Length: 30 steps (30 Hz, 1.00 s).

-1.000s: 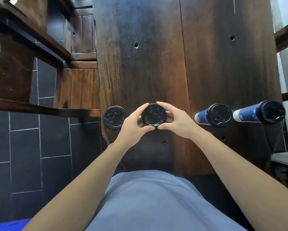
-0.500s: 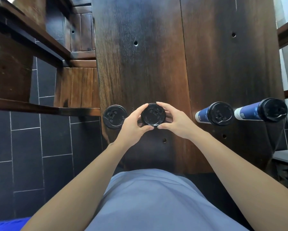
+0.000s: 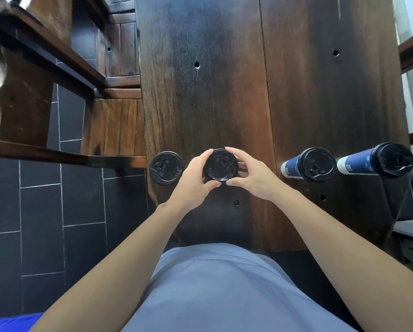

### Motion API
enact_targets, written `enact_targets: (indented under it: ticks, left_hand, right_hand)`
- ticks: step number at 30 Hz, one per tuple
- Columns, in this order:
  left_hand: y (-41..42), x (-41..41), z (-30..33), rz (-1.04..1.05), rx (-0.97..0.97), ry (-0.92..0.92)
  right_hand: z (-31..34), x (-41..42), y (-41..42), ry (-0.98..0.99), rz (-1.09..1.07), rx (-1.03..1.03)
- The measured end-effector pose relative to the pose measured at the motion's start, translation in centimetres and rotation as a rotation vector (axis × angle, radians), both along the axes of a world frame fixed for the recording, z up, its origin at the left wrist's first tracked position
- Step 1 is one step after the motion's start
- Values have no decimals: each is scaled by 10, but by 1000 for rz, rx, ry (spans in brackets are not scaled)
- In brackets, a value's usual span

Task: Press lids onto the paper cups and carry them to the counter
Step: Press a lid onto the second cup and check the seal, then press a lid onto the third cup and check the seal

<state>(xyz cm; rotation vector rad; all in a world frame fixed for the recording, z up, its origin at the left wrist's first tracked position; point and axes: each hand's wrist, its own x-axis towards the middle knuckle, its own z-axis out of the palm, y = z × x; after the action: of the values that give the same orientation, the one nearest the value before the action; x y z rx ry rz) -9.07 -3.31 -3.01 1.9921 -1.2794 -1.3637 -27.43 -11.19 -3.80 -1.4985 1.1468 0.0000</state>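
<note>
A round black lid (image 3: 220,166) sits on a cup that is hidden beneath it, near the front edge of the dark wooden table (image 3: 224,92). My left hand (image 3: 194,179) grips the lid's left rim and my right hand (image 3: 252,174) its right rim, thumbs at the near edge. Another black-lidded cup (image 3: 166,167) stands at the table's left edge. To the right stand two blue paper cups with black lids, one nearer (image 3: 308,167) and one at the far right (image 3: 377,162).
A wooden chair or bench (image 3: 115,125) stands left of the table over dark floor tiles (image 3: 40,212). Wooden rails (image 3: 33,39) cross the upper left. A grey ledge (image 3: 411,228) sits at the lower right. My grey-blue shirt fills the bottom.
Both hands stay clasped on the lid in the same place; only small finger shifts and a slight camera drift show.
</note>
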Motion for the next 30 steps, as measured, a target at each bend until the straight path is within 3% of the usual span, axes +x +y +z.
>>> enact_targets:
  ticks: [6,12,21,30]
  left_hand:
    - [-1,-8,19,-32,-13,-156]
    - [5,-32,54,-11,-167,-346]
    - [28,-79,75,-16,-291,-285]
    - [38,-114,73,-203,-300,-246]
  right_hand:
    - [15,-5,-1,-30,-7,-43]
    - [29,-19,7,-42,-28,-128]
    - [58,-72,32,-29,-24,-262]
    - [76,-136,68,135,-200,-326]
